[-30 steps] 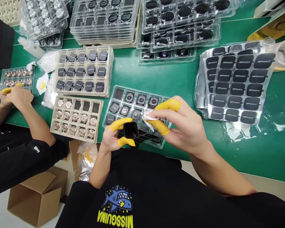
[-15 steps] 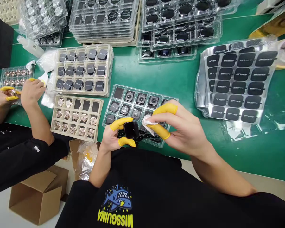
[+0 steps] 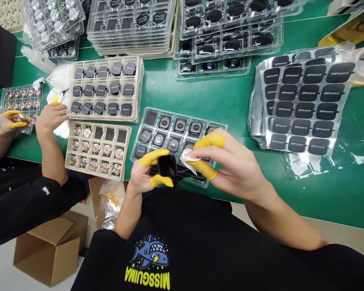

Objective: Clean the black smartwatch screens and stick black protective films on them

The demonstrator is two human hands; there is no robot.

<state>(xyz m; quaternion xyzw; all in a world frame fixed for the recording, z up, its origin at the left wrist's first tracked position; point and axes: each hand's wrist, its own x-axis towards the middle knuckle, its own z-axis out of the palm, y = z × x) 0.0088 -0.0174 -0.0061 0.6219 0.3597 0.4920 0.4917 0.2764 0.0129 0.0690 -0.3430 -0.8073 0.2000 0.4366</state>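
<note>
The left hand (image 3: 142, 174) grips a black square watch case (image 3: 167, 165) by its edges. Its fingers, in yellow finger covers, are closed on the near and far edges, and the dark glossy face is turned up. The case is held above the near edge of a clear compartment tray (image 3: 149, 144).

The right hand (image 3: 230, 161) pinches a folded white cloth (image 3: 188, 158) between its covered fingers. The cloth is just right of the watch case and apart from it, over the right part of the clear tray. That tray lies on the green desk (image 3: 224, 95) and carries further square watch units, some with their round sensor backs upward.

Left of the clear tray is a beige tray (image 3: 124, 139) of rose-gold round watches. On its far side stands a stack of beige trays (image 3: 137, 95) with dark square covered units. Stacked clear trays (image 3: 130, 40) occupy the far side of the desk. To the right lies a pile of film sheets (image 3: 306, 105) bearing dark square pieces.

At the far left of the scene, a co-worker's hands (image 3: 50, 119) are at the desk; one holds a small metallic item. An open cardboard box (image 3: 48, 250) is below the desk, on the near left.
</note>
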